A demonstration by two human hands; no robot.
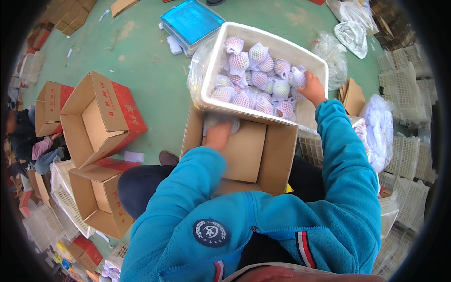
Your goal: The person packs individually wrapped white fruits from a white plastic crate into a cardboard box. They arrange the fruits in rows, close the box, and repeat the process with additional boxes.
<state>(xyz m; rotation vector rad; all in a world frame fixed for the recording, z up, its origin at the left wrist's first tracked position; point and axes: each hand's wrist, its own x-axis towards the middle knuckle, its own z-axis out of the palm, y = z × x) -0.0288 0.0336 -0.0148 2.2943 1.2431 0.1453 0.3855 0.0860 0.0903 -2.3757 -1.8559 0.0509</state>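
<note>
An opened cardboard box (pixel 278 158) stands between my knees, with a flat cardboard sheet (pixel 246 155) on its bottom. My left hand (pixel 217 136) reaches into its far left corner, at fruits in foam net sleeves (pixel 235 125); blur hides whether it grips one. Just beyond the box is a white foam crate (pixel 264 31) holding many round fruits in pale foam nets (pixel 259 80). At the crate's right side, my right hand (pixel 312 88) has its fingers on one netted fruit (pixel 298 78).
Open red-and-brown cardboard boxes (pixel 102 116) stand to the left, near another person (pixel 38 148). A blue-lidded plastic container (pixel 192 23) lies behind the crate. Plastic bags (pixel 377 130) and stacked white plastic baskets (pixel 405 155) are on the right.
</note>
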